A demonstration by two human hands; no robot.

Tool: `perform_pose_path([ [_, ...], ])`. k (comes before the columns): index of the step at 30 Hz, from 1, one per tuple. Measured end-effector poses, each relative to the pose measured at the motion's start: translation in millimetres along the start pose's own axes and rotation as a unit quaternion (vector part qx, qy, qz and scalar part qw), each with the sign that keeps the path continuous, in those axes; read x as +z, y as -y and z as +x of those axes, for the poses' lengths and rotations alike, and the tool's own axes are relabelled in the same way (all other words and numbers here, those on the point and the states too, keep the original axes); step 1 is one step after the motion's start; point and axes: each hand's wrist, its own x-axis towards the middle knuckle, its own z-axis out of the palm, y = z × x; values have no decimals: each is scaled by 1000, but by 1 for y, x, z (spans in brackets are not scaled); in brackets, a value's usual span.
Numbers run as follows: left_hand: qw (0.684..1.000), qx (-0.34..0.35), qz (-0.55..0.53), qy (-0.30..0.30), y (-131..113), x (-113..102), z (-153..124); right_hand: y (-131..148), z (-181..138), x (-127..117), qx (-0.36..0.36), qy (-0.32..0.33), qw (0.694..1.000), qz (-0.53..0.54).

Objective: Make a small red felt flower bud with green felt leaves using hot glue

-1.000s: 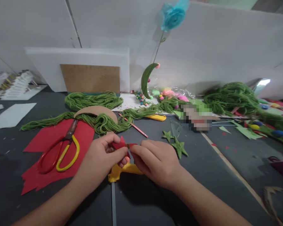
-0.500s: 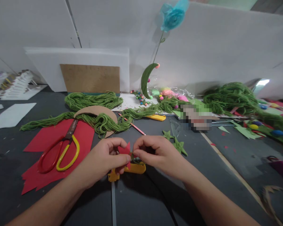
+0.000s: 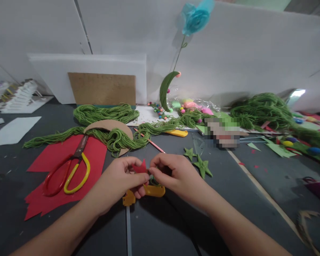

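Observation:
Between the thumb and fingers of my left hand [image 3: 126, 176] is a small red paper cutout [image 3: 140, 167] with pointed tips, mostly hidden by the hand. My right hand [image 3: 176, 171] is closed in a pinch at the cutout's right edge. A bit of green yarn [image 3: 154, 180] shows under its fingertips; how it joins the cutout is hidden. Beneath both hands lies a yellow tool, seemingly a glue gun [image 3: 156, 191], partly covered by my left hand. Two green yarn-wrapped stars [image 3: 202, 166] rest on the table just beyond my right hand.
Scissors [image 3: 78, 153] with red and yellow handles lie on red paper sheets [image 3: 96, 153] at left. Green yarn skeins [image 3: 106, 114], a cardboard crescent [image 3: 109, 124], a pencil [image 3: 156, 145] and a yellow cutter [image 3: 177, 133] lie behind. A blue flower [image 3: 196, 19] stands at the back.
My right fingertips have shifted slightly left, closer to my left thumb. The red cutout has tilted, with less of its lower part showing.

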Motion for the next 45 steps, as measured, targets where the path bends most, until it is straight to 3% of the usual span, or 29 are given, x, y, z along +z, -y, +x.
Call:
perform_pose_path([
  [6,999,23,30,-33,-1,4,0,-1,-1,3,-15,-19,999,-42],
  [13,985,109,3,-135,2,-1,8,0,-2,6,-29,-58,995,-74],
  [16,974,149,-61,-157,4,-4,12,-2,0,8,-78,-17,993,-83],
  [19,967,131,-169,-136,5,-2,13,-9,3,11,-123,8,982,-142],
  [23,963,121,-204,-126,5,-1,13,-21,8,11,-65,-76,971,-218],
  [27,957,159,-183,-159,4,-9,18,-18,7,10,-30,-116,984,-131],
  [30,948,195,-158,-196,4,-19,26,-8,2,15,-88,-23,983,-161],
  [32,946,204,-143,-210,5,-24,30,-2,-2,21,-124,70,967,-210],
  [34,947,206,-131,-210,6,-25,33,0,-4,28,-132,119,952,-249],
  [39,950,215,-100,-204,10,-26,37,0,-6,34,-98,148,949,-262],
  [45,945,223,-84,-223,-2,-49,41,9,-6,4,-92,166,977,-99],
])
